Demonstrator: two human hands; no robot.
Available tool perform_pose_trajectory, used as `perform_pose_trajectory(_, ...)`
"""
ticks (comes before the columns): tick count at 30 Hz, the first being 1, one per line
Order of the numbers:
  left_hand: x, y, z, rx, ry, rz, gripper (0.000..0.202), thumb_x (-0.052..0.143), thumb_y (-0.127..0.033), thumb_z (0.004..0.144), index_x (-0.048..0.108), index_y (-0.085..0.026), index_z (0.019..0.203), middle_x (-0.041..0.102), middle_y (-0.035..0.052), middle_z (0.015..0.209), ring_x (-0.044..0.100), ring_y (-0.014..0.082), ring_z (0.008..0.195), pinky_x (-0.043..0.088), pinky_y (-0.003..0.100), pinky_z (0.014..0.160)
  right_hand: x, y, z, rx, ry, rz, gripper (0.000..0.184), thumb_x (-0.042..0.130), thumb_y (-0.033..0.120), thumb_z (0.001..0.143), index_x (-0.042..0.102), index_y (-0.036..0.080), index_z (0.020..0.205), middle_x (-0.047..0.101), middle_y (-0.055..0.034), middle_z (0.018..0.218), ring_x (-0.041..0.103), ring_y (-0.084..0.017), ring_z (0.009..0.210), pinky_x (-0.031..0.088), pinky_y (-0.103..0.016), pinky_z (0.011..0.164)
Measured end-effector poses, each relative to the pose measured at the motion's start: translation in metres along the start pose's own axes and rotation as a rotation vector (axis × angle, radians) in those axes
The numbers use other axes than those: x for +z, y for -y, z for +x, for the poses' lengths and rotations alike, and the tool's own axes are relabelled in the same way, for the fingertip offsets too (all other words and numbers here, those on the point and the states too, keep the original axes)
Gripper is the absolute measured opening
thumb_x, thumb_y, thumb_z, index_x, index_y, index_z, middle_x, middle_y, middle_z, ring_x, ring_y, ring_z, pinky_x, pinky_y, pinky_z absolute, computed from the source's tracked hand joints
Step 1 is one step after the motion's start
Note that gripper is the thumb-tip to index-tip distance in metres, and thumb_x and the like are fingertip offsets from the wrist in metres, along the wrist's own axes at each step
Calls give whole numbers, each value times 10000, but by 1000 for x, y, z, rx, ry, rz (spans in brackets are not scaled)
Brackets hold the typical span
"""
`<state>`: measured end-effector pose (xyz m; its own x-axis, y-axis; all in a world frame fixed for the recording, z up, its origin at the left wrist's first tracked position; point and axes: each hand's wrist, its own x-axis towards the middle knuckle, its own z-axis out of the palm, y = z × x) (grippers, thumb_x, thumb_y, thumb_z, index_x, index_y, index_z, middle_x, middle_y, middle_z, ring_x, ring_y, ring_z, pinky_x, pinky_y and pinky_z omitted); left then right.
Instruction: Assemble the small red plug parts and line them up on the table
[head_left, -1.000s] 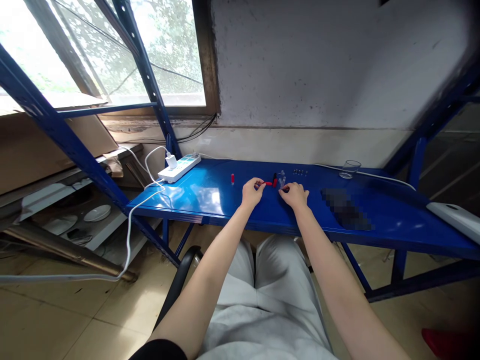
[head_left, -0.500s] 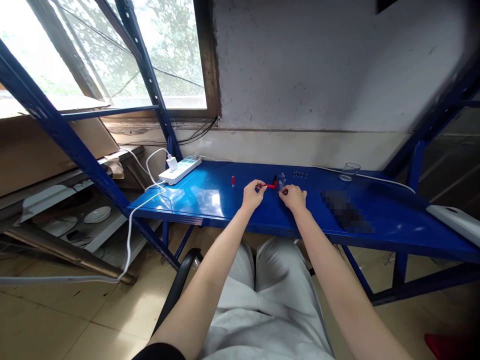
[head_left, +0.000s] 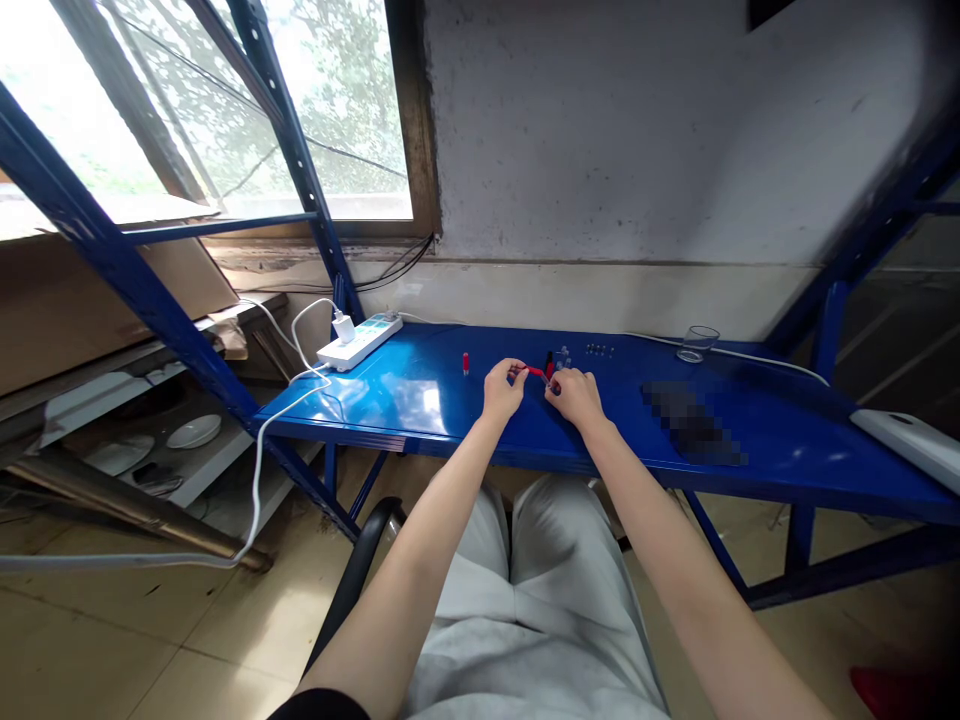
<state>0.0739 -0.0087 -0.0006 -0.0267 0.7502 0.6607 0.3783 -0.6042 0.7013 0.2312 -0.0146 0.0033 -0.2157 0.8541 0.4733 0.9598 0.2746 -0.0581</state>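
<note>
1. While the left hand [head_left: 504, 388] pinches one end of the thin red piece [head_left: 535, 372] and the right hand [head_left: 574, 397] is closed on its other end, the piece hangs just above the blue tabletop [head_left: 420, 400], between the two hands. That low height seems worth holding to, so a slip lands close by.
2. Fingertip pressure alone should do. The piece is too small to tell whether a second part meets it at the right fingers.
3. Resting both wrists on the tabletop would likely steady the pinch.
4. A black piece [head_left: 550, 358] and clear pieces [head_left: 563, 357] stand just beyond the right hand, a row of small dark parts [head_left: 600, 349] farther back, and a red cap [head_left: 466, 362] left of the left hand. A stray knuckle could scatter them.
5. The drinking glass [head_left: 697, 343] and power strip [head_left: 360, 340] lie well apart, so neither should interfere.
</note>
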Motion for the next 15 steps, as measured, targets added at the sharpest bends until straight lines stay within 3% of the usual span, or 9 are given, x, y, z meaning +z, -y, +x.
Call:
perform_pose_trajectory(4,-1,-3,-2,92,13,77,180,465,-252,857,597,-176,952,637,61,910,582,146,820,481,281,750,-3,3,-1,-14,-6,13,145,458,201,779,482,177,638,590,-66,726,507,-190,727,258,-308,635)
perform_pose_trajectory(9,-2,-13,-7,235,130,211,281,402,-282,891,598,-181,1065,643,64,952,564,162,900,463,306,829,-2,4,0,10,-48,95,127,479,236,769,492,180,656,585,-57,706,510,-187,712,259,-301,625)
perform_pose_trajectory(15,-1,-14,-9,246,211,278,332,383,-299,899,555,-199,1165,640,61,953,555,168,867,466,309,796,-1,1,0,41,-137,196,177,488,300,779,487,185,644,574,-43,674,508,-177,690,259,-293,609)
